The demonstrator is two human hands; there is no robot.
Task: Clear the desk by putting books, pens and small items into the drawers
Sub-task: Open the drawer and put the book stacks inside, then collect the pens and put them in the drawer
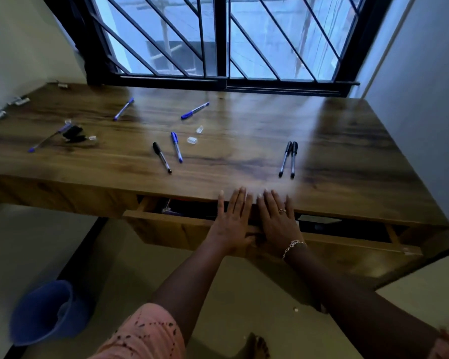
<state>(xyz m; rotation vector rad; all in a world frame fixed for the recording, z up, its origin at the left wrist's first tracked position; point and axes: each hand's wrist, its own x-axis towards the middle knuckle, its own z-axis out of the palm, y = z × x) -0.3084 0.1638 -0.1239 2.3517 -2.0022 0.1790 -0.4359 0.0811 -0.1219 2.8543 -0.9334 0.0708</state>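
Head view: your left grip (232,218) and right grip (279,220) flat, fingers straight, holding nothing, side by side across partly open drawer (166,229), fingertips on desk (347,151) front edge. Black pen pair (288,159) beyond right grip, apart from it; other pens (176,147) scattered over left half.

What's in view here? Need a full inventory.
dark brown wooden desk: one, under the window
black-barred window: one, behind the desk
blue ballpoint pens: four, scattered left and middle of the desk
black-capped pens: three, one mid-desk, two side by side further right
small clear plastic caps: about four, two mid-desk, two at left
small black item: one, left of the desk, kind unclear
small silvery metal pieces: several, left desk edge
brown wooden drawer: one, part open under the desk front
blue plastic bucket: one, floor, lower left
left hand: flat, fingers straight, over the drawer gap
right hand: ringed, flat beside it
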